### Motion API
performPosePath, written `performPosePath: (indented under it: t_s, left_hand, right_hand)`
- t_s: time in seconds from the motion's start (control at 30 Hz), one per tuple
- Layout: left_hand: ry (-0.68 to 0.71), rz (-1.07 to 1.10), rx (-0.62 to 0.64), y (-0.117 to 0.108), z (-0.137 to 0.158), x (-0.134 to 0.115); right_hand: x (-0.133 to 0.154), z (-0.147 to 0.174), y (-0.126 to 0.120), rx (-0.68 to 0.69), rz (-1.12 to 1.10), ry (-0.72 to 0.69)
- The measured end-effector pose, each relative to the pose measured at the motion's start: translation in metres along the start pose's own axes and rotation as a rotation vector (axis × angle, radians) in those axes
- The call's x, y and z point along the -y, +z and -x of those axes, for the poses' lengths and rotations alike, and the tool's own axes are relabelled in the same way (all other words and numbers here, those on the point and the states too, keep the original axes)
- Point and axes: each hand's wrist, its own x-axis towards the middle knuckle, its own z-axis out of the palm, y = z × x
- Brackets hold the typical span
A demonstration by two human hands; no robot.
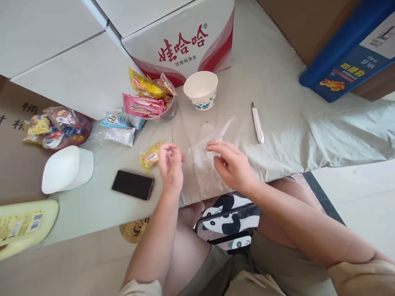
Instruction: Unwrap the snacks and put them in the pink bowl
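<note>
A clear plastic bag [205, 174] lies crumpled on the cloth-covered table in front of me, its upper end sticking up. My right hand [231, 164] is over the bag's right side, fingers bent and apart, with nothing seen in them. To the bag's left is my left hand [171, 164], slightly blurred, its fingers loosely curled and no object visible in it. Just beside that hand, a yellow wrapped snack [150, 157] lies partly hidden. Beyond the bag stands a white paper bowl [202, 92] with a blue-green print.
A phone [132, 184], a white plastic tub [83, 168], blue and silver packets [119, 135] and two bowls of wrapped snacks, one clear [169, 109], one reddish [83, 133], are left. A white-handled cutter [257, 123] lies right. Behind stands a white carton [185, 45]; a blue container [336, 61] is far right.
</note>
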Motion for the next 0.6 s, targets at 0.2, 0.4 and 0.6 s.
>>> performPosePath:
  t_s: [0.2, 0.4, 0.6]
  left_hand:
    - [-0.259, 0.011, 0.289, 0.007, 0.011, 0.001]
    - [-0.382, 0.134, 0.108, -0.015, -0.015, 0.004]
    - [-0.381, 0.250, -0.092, -0.051, -0.026, -0.002]
  right_hand:
    - [-0.001, 0.006, 0.010, 0.136, -0.120, -0.040]
    - [-0.002, -0.004, -0.011, -0.070, -0.098, 0.199]
    - [-0.009, -0.013, -0.032, -0.149, -0.060, 0.454]
